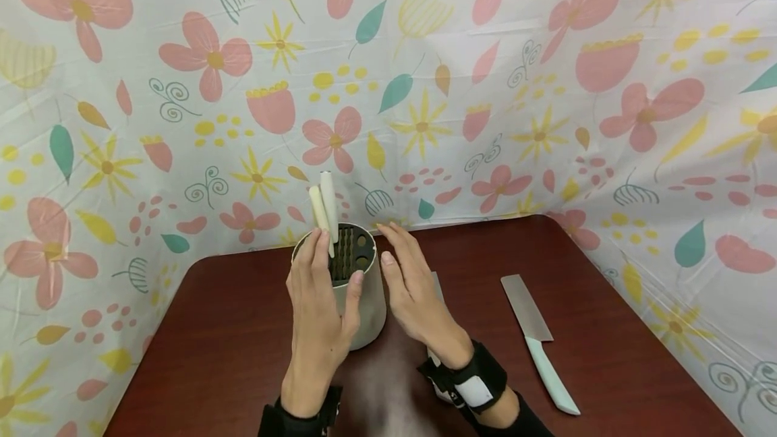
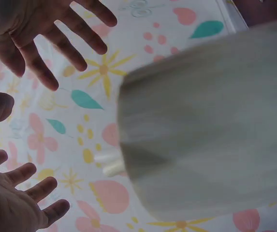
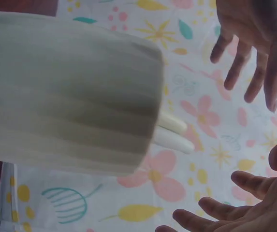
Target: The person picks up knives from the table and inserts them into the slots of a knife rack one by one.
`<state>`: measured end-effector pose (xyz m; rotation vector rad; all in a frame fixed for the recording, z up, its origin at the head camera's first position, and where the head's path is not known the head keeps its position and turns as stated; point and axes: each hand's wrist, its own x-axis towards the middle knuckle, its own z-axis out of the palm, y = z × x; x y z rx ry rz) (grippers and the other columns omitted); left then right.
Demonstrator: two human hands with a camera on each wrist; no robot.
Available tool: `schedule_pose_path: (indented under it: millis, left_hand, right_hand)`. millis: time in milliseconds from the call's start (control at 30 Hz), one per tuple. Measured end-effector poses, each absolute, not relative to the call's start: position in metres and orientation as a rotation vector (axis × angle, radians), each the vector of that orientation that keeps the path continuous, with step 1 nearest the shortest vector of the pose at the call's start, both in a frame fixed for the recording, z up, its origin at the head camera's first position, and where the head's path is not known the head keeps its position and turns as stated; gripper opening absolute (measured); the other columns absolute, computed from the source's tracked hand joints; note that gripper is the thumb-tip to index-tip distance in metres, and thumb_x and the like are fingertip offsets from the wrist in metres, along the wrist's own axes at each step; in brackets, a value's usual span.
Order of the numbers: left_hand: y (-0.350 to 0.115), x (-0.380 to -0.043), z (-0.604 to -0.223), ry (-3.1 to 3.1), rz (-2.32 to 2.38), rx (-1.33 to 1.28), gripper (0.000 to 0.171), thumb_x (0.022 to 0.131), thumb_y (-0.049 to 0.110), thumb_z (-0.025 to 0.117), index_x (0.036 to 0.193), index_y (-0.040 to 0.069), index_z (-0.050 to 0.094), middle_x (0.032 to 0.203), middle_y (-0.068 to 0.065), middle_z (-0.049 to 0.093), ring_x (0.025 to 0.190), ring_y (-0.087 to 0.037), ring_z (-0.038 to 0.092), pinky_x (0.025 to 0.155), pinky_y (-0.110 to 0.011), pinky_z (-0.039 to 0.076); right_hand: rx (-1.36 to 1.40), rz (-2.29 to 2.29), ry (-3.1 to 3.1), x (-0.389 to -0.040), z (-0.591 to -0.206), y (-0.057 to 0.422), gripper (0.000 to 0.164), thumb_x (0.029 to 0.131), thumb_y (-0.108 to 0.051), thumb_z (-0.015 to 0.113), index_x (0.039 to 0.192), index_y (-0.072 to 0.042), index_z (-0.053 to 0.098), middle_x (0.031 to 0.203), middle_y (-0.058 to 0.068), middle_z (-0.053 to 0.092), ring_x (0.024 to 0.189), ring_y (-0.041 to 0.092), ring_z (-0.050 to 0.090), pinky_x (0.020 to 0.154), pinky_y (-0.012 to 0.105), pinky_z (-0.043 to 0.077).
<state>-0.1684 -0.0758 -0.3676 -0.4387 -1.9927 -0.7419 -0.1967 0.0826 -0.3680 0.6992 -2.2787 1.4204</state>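
Both hands free, nothing gripped: left hand (image 1: 320, 305) at the block's left side, fingers up and fairly straight, thumb apart; right hand (image 1: 421, 305) opposite, fingers spread loosely, palm facing in. Block (image 1: 370, 312) stands upright on the tabletop (image 1: 231, 342), right between my hands; wrist views show a gap between it and my fingers on both sides. Its top has a dark insert (image 1: 344, 258) with rows of slots and two round holes at the right. Two handles stick up from the left part, a white handle (image 1: 328, 202) and a shorter-looking cream handle (image 1: 318, 205), close together, leaning slightly left. In the head view my left fingertips overlap the cream one's lower end; wrist views show them apart. Cleaver (image 1: 539, 342) lies flat well to the right, blade away from me, pale green handle toward me. Some grey thing (image 1: 436, 282) lies under my right wrist, mostly hidden, can't tell what. Black bands on both wrists, floral cloth (image 1: 425, 154) hangs behind
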Motion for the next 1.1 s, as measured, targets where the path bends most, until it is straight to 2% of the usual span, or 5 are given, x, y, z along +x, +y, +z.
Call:
schedule_pose_path:
  millis: [167, 367, 500, 767, 1100]
  left_hand:
    - [-0.069, -0.153, -0.367, -1.951, -0.752, -0.455, 0.059, 0.105, 0.029, 0.053, 0.154, 0.0, 0.037, 0.155, -0.02, 0.043, 0.141, -0.037, 0.043, 0.106, -0.055, 0.034]
    - [-0.059, -0.138, -0.372, -1.903, -0.769, -0.487, 0.055, 0.105, 0.03, 0.052, 0.149, -0.004, 0.044, 0.15, -0.022, 0.048, 0.138, -0.036, 0.046, 0.106, -0.05, 0.034]
    - [-0.053, -0.131, -0.377, -1.89, -0.758, -0.511, 0.054, 0.106, 0.031, 0.051, 0.146, -0.005, 0.047, 0.147, -0.022, 0.051, 0.135, -0.035, 0.049, 0.107, -0.046, 0.034]
    - [-0.046, -0.121, -0.387, -1.887, -0.745, -0.517, 0.054, 0.107, 0.033, 0.048, 0.143, -0.007, 0.049, 0.144, -0.023, 0.053, 0.132, -0.035, 0.05, 0.112, -0.039, 0.032]
    - [-0.041, -0.109, -0.395, -1.849, -0.739, -0.521, 0.052, 0.107, 0.033, 0.049, 0.139, -0.009, 0.052, 0.142, -0.026, 0.054, 0.131, -0.036, 0.051, 0.12, -0.031, 0.028]
  right_hand:
    - [0.686, 1.389, -2.247, -0.18, -0.363, 0.093, 0.045, 0.112, -0.026, 0.036, 0.157, -0.026, 0.037, 0.166, 0.0, 0.03, 0.156, 0.022, 0.027, 0.121, 0.055, 0.032]
    - [0.665, 1.364, -2.22, -0.161, -0.363, 0.102, 0.047, 0.111, -0.018, 0.039, 0.157, -0.021, 0.037, 0.165, 0.002, 0.032, 0.154, 0.023, 0.032, 0.115, 0.056, 0.039]
    - [0.651, 1.341, -2.214, -0.152, -0.364, 0.106, 0.048, 0.11, -0.015, 0.039, 0.157, -0.022, 0.036, 0.164, 0.002, 0.034, 0.153, 0.023, 0.034, 0.116, 0.054, 0.037]
    - [0.611, 1.324, -2.199, -0.137, -0.369, 0.116, 0.05, 0.108, -0.009, 0.041, 0.157, -0.022, 0.037, 0.162, 0.001, 0.038, 0.152, 0.02, 0.036, 0.119, 0.014, 0.028]
    - [0.607, 1.328, -2.113, -0.127, -0.369, 0.123, 0.053, 0.104, 0.001, 0.045, 0.154, -0.016, 0.043, 0.158, 0.003, 0.045, 0.148, 0.015, 0.041, 0.117, 0.012, 0.031]
